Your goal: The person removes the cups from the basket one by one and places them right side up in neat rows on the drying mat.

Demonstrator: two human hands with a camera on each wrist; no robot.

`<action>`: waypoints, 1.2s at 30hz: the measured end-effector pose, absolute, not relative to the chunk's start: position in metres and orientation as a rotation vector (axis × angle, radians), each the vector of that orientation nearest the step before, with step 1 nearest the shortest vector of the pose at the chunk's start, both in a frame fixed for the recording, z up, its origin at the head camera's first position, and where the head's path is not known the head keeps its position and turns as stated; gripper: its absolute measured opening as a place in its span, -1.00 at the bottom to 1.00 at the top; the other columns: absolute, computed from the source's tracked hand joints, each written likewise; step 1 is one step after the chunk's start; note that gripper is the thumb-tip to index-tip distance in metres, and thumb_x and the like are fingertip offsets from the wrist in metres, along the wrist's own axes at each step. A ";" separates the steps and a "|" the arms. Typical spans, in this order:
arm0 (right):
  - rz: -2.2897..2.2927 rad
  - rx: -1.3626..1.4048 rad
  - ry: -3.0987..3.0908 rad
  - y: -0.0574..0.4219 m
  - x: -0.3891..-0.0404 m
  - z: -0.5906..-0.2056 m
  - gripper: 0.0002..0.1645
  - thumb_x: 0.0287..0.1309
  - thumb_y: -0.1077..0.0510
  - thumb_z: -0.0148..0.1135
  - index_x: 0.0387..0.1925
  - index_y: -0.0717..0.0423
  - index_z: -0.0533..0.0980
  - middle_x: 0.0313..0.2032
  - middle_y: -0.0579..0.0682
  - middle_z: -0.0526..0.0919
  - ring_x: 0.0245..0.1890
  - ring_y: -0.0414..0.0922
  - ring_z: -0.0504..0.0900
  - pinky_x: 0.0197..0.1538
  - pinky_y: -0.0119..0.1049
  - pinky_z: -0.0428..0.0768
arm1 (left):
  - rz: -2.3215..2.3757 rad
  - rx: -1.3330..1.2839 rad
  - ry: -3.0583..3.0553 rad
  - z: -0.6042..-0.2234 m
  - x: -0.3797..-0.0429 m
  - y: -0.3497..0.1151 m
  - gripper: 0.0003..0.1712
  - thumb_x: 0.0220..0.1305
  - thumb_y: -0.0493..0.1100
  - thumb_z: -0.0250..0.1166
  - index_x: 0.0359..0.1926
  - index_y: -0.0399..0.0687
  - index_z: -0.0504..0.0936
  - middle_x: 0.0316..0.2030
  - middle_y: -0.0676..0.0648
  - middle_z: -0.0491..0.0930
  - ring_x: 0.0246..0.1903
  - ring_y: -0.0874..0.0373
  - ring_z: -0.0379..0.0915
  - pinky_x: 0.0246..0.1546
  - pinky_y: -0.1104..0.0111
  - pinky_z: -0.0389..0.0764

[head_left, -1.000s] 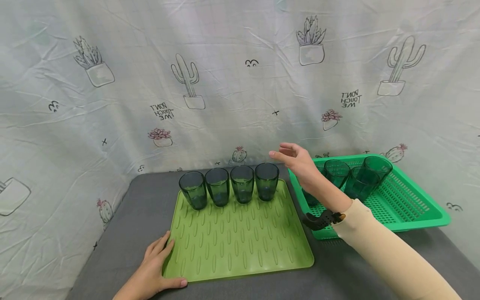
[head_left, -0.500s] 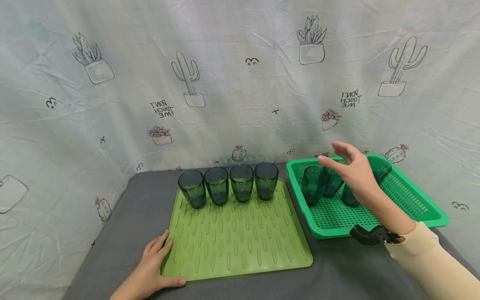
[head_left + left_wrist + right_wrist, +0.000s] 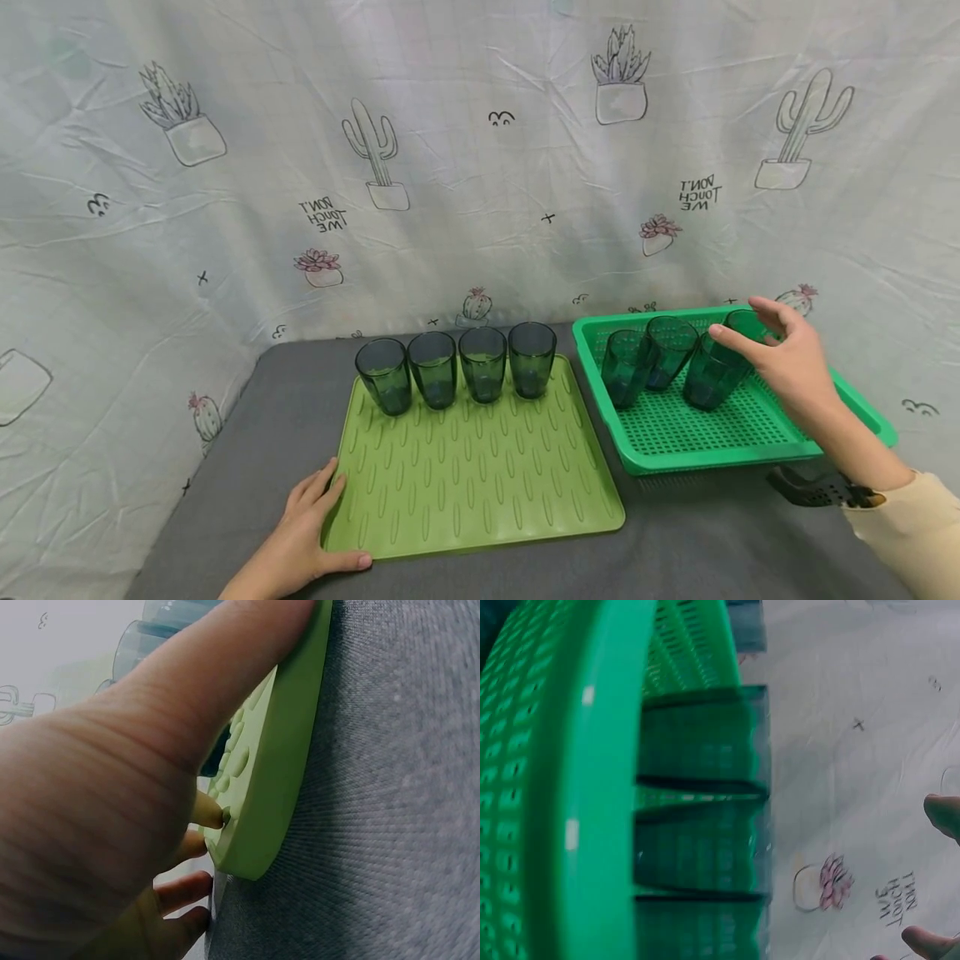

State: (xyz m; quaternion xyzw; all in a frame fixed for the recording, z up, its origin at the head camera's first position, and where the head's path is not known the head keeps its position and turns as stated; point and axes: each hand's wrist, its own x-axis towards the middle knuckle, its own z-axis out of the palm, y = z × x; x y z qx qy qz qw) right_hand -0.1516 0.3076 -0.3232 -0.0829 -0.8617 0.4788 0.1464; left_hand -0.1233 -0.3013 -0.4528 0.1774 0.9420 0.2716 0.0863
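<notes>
My left hand [image 3: 303, 525] rests at the near left corner of a ribbed green drying mat [image 3: 480, 492], its thumb along the front edge and its fingers at the left edge. In the left wrist view the thumb [image 3: 217, 671] crosses the mat's raised rim [image 3: 281, 772]. My right hand [image 3: 795, 358] hovers over the right part of a green plastic basket [image 3: 720, 462], thumb and fingers spread. Behind it, a dark green drinking glass [image 3: 738, 321] is partly hidden. Another glass [image 3: 708, 379] stands just left of the thumb, with two more [image 3: 622, 371] farther left in the basket.
Several matching glasses [image 3: 483, 367] stand upright in a row along the mat's far edge. A grey cloth [image 3: 247, 433] covers the table. A white curtain [image 3: 465, 167] with cactus drawings hangs close behind the mat and basket.
My right hand has moved right, from near the rightmost glass on the mat to above the glasses at the basket's right. The left hand has stayed at the mat's corner.
</notes>
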 end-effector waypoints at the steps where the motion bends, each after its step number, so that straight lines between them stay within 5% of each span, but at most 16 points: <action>1: 1.367 -0.237 -2.485 0.310 -0.152 -0.325 0.04 0.25 -0.19 0.30 0.56 -0.02 -0.01 0.51 0.09 -0.04 0.48 0.11 -0.07 0.28 0.26 0.15 | 0.806 0.526 2.809 -0.453 -0.123 -0.301 0.39 -0.18 0.44 0.49 0.38 -0.52 0.22 0.45 -0.43 -0.09 0.33 -0.45 -0.20 0.04 -0.36 0.21; 13: 1.210 -0.241 -2.572 0.328 -0.151 -0.357 0.17 0.17 -0.18 0.38 0.55 0.14 -0.05 0.46 0.33 0.02 0.34 0.40 0.10 0.12 0.35 0.23 | 0.801 0.530 2.826 -0.454 -0.125 -0.301 0.39 -0.19 0.44 0.49 0.38 -0.52 0.23 0.45 -0.43 -0.08 0.32 -0.45 -0.19 0.04 -0.37 0.21; 21: 1.212 -0.255 -2.564 0.331 -0.155 -0.370 0.20 0.13 -0.15 0.42 0.53 0.25 -0.04 0.41 0.40 0.07 0.32 0.38 0.11 0.09 0.34 0.25 | 0.788 0.522 2.827 -0.454 -0.126 -0.302 0.40 -0.20 0.46 0.48 0.39 -0.50 0.22 0.46 -0.41 -0.08 0.33 -0.44 -0.19 0.05 -0.36 0.21; 31: 1.252 -0.319 -2.543 0.334 -0.159 -0.380 0.19 0.14 -0.13 0.43 0.52 0.27 -0.04 0.36 0.43 0.13 0.23 0.38 0.23 0.01 0.21 0.37 | 0.806 0.512 2.800 -0.455 -0.125 -0.302 0.40 -0.18 0.44 0.49 0.41 -0.49 0.19 0.47 -0.40 -0.11 0.34 -0.44 -0.23 0.05 -0.36 0.20; 36: 1.292 -0.374 -2.586 0.337 -0.159 -0.383 0.21 0.14 -0.20 0.40 0.52 0.27 -0.06 0.35 0.38 0.15 0.20 0.25 0.25 -0.09 -0.04 0.44 | 0.809 0.500 2.781 -0.455 -0.125 -0.302 0.39 -0.17 0.42 0.49 0.42 -0.48 0.18 0.48 -0.39 -0.14 0.34 -0.45 -0.24 0.04 -0.37 0.21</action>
